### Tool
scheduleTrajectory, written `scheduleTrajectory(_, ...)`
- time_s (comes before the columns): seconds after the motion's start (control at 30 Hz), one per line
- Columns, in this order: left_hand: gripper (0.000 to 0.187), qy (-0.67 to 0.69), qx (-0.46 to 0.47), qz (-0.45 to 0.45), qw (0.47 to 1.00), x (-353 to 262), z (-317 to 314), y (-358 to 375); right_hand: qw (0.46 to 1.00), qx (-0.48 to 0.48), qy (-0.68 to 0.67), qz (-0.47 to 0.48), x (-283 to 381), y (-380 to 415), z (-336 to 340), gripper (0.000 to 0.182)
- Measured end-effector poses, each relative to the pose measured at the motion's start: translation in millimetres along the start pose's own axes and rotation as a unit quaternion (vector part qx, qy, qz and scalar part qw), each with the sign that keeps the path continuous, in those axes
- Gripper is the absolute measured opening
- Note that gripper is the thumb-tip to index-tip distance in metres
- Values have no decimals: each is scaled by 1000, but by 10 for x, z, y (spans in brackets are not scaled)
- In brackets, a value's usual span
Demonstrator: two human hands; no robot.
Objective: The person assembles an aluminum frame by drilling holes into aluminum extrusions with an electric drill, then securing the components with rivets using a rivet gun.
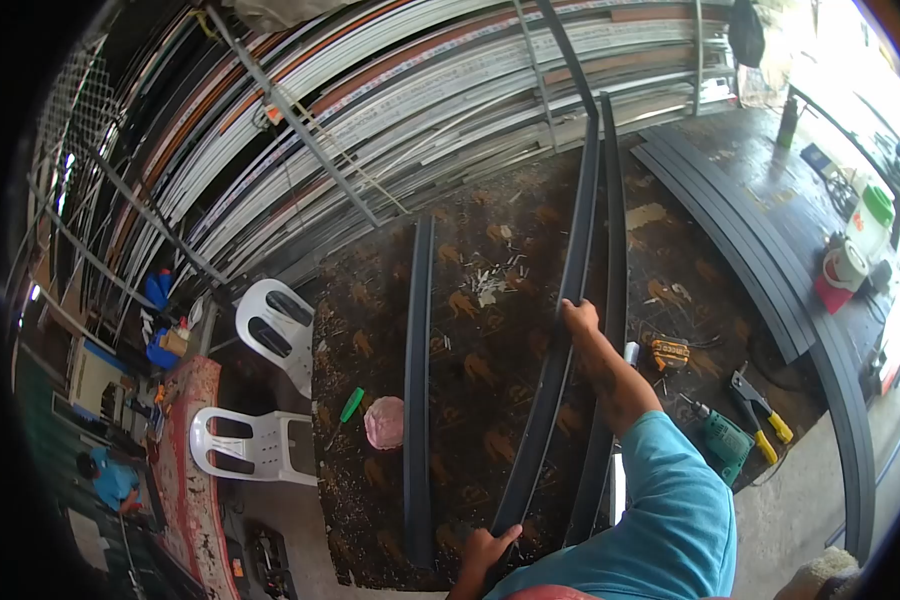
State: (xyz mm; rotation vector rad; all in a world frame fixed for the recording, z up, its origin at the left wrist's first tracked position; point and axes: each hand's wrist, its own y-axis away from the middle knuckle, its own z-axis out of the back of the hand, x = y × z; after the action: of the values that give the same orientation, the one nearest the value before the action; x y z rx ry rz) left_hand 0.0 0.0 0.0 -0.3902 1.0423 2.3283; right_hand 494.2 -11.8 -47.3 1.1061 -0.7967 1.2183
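A long dark grey metal profile (542, 410) lies lengthwise in front of me across the dark worktable (480, 430). My right hand (582, 318) is closed on it about midway along. Near its close end my left hand (488, 548) grips the same profile; part of that hand is cut off by the bottom of the view. A second dark profile (615, 220) runs close along the right side, partly behind my right arm. Farther left, apart from both hands, a shorter dark profile (419, 390) lies alone.
Right of my arm are a green drill (727, 442), a yellow-handled hand tool (757, 412) and a yellow-black tool (670, 351). Grey profiles (740, 240) overhang the right edge. A pink bowl (384, 422) and green-handled tool (351, 405) lie left. White chairs (270, 445) and another person (115, 483) are beyond.
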Motion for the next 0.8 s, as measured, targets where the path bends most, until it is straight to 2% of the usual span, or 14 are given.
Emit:
scheduleTrajectory(0.03,85,-36,5,21,999,-30,26,12,1000,-9,4,-11,-49,82,114,53)
scheduleTrajectory(0.07,88,-73,12,38,997,-32,31,15,995,-72,40,49,-106,278,100,50)
scheduleTrajectory(0.1,88,-79,-7,9,997,-201,-1,-453,991,-78,-9,110,51,25,23,47)
scheduleTrajectory(0.17,89,-61,-15,-18,998,-122,-163,-499,982,-83,-24,168,-183,422,172,41)
scheduleTrajectory(0.2,86,-81,-52,-38,995,-112,-228,-464,989,-12,-85,124,-288,668,267,38)
scheduleTrajectory(0.23,86,-95,-35,-61,993,-155,-238,-505,989,14,-91,113,-170,1027,471,36)
scheduleTrajectory(0.3,80,-94,-102,-28,990,-190,-287,-511,991,54,-78,93,-186,1544,818,34)
scheduleTrajectory(0.37,76,-102,-117,-65,986,-89,-371,-520,992,83,-59,72,-378,1938,1073,34)
scheduleTrajectory(0.43,73,-139,-188,-117,965,-42,-362,-486,991,110,-66,36,-510,2323,1309,35)
scheduleTrajectory(0.5,71,-151,-201,-118,961,-81,-326,-413,988,142,-62,-4,-573,2692,1511,37)
scheduleTrajectory(0.67,61,-104,-221,-186,952,-7,-258,-356,980,192,12,48,-634,3351,1710,35)
scheduleTrajectory(0.73,64,1,-269,-227,936,112,-209,-391,976,202,26,77,-554,3603,1730,34)
scheduleTrajectory(0.77,64,1,-270,-223,937,202,-171,-416,975,205,23,87,-548,3732,1699,34)
scheduleTrajectory(0.8,69,1,-219,-225,950,310,-133,-429,974,201,37,102,-512,3869,1682,33)
